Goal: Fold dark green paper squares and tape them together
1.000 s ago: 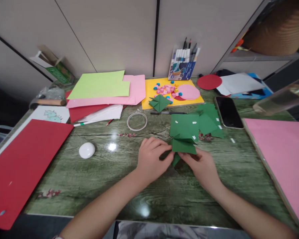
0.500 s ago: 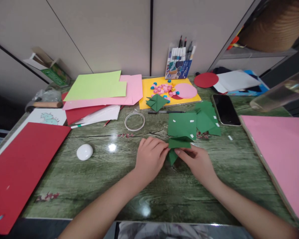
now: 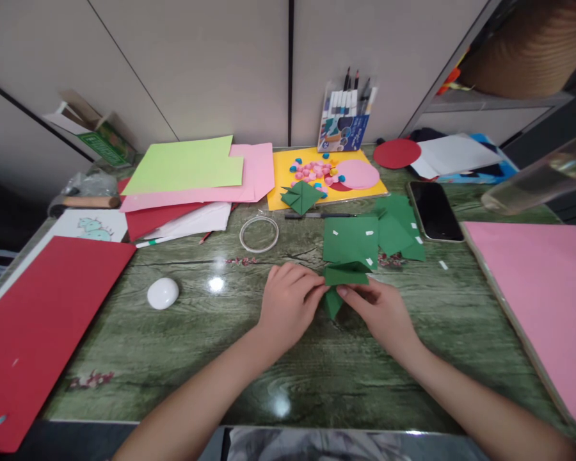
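Between my two hands is a piece of folded green paper (image 3: 346, 274), with a flat upper flap and a pointed part hanging below. My left hand (image 3: 290, 301) pinches its left edge between thumb and fingers. On the other side, my right hand (image 3: 381, 314) grips the lower right part, thumb in front and fingertips partly hidden behind the paper. Just beyond lies a flat green paper square (image 3: 349, 238) with small white bits on it. More green paper pieces (image 3: 397, 229) overlap to its right. A finished-looking folded green shape (image 3: 301, 197) rests on a yellow sheet (image 3: 279, 169).
Pink and blue paper balls (image 3: 314, 171) sit on the yellow sheet. A roll of thin white tape or wire (image 3: 242, 238) and a white rounded object (image 3: 163, 293) lie left. A phone (image 3: 436, 211), pink paper stack (image 3: 537, 288) and clear bottle (image 3: 532, 182) stand right; red paper (image 3: 43, 333) covers the left edge.
Almost nothing differs. Both hands keep their hold on the folded green paper, with only a very slight shift of the left hand.
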### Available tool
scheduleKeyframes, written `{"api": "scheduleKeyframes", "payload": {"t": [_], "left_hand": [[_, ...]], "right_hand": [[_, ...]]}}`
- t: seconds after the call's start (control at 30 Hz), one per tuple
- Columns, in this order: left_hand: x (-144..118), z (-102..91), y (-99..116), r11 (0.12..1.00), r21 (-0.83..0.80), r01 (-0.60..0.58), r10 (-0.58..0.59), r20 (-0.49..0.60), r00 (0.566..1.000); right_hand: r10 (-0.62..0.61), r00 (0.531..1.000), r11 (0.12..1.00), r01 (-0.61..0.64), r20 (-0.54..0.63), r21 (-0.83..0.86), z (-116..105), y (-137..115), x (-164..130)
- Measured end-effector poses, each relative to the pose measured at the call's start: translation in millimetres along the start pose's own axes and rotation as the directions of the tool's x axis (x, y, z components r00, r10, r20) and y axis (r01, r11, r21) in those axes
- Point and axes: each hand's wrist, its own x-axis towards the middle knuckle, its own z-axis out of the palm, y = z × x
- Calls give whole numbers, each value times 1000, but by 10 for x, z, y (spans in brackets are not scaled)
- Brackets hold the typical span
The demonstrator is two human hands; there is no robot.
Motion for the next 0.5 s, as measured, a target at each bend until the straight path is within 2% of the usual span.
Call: {"api": "scheduleKeyframes", "payload": {"t": [0.33,0.5], "left_hand": [[53,-41,-34,998,1,-56,56,2,998],[66,-70,-36,991,31,-132,131,17,991]], "right_hand": [[-20,1000,1000,20,13,-11,-11,-17,11],[-1,1000,1000,1,10,5,-29,-19,24]]}}
